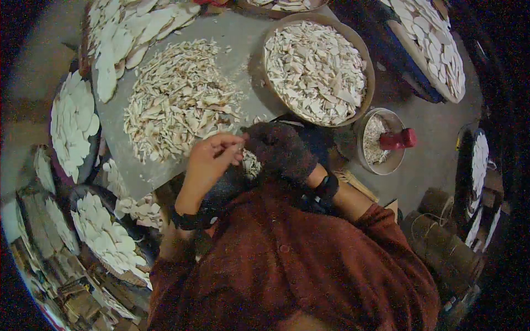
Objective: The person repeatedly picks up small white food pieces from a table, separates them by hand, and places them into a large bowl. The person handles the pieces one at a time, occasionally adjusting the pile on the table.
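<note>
My bare left hand is at the lower edge of a loose pile of pale, dry chips, its thumb and fingertips drawn together; whether a small piece is between them is too blurred to tell. Touching or very near those fingertips is my right hand, in a dark knitted glove, with its fingers bent and its grip hidden. A small heap of pale bits shows just below, between both hands. A round basin full of flat whitish pieces stands ahead of the gloved hand.
A round tin with small crumbs and a red object across its rim stands at right. Large whitish slabs lie at upper left. Baskets of pale slices line the left side; another heaped container is at upper right.
</note>
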Demonstrator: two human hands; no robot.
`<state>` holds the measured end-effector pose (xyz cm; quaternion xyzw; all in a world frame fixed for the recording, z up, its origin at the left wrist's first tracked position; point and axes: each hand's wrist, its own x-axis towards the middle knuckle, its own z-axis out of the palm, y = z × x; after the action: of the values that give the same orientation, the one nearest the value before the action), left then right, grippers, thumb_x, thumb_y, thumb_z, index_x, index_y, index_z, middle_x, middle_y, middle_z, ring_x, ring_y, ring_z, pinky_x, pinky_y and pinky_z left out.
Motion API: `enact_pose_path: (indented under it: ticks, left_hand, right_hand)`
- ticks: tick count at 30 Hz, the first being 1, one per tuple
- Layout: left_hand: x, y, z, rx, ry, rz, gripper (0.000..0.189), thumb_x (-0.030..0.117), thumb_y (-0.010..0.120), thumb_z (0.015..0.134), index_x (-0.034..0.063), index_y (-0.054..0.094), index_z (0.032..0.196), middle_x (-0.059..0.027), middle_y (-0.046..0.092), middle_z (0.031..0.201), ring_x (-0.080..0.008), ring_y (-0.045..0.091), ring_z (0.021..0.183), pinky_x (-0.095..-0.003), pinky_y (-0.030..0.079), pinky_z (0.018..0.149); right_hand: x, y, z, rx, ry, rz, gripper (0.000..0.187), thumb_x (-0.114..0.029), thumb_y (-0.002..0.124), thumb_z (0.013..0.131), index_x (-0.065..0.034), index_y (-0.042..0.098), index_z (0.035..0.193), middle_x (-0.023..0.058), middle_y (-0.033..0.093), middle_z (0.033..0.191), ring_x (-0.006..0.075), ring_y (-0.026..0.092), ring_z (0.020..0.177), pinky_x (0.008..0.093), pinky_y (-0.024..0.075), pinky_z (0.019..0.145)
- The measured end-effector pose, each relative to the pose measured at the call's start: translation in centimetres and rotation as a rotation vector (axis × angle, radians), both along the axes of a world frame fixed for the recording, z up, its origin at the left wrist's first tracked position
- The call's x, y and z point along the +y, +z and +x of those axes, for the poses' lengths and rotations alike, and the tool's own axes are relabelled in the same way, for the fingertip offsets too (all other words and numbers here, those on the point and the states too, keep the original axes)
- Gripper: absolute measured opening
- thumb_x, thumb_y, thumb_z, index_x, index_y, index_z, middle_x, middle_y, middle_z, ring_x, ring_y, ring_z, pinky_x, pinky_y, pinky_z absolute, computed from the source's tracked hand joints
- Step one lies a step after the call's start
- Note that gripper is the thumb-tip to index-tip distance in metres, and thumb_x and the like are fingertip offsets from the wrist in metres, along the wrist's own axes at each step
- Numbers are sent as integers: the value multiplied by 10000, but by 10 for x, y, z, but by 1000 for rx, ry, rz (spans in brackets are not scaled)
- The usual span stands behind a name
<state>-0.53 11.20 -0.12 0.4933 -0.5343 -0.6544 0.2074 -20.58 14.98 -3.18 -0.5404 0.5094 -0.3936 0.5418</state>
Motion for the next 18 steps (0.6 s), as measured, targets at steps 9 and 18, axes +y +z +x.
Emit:
enact_pose_path:
  ticks: [9, 18]
  left_hand:
    - [23, -16, -16, 185, 292, 71, 122, 26, 627, 908, -21, 633, 1021, -95, 697, 969, -124, 644, 766, -244, 527, 699]
    - [32, -24, -16, 70, 332, 11, 110, 43, 636, 905, -7, 654, 1002, -87, 703, 935, -116, 640, 755, -245, 520, 689]
  right_hand:
    - [4, 4, -4, 71, -34, -40, 140, -126, 679, 883, -4, 682, 952, 90, 694, 821, 139, 617, 750, 312, 515, 686]
    - [3, 1, -4, 410, 106, -287, 183, -123, 691, 820, -32, 683, 978, 161, 664, 865, 291, 652, 758, 378, 525, 684]
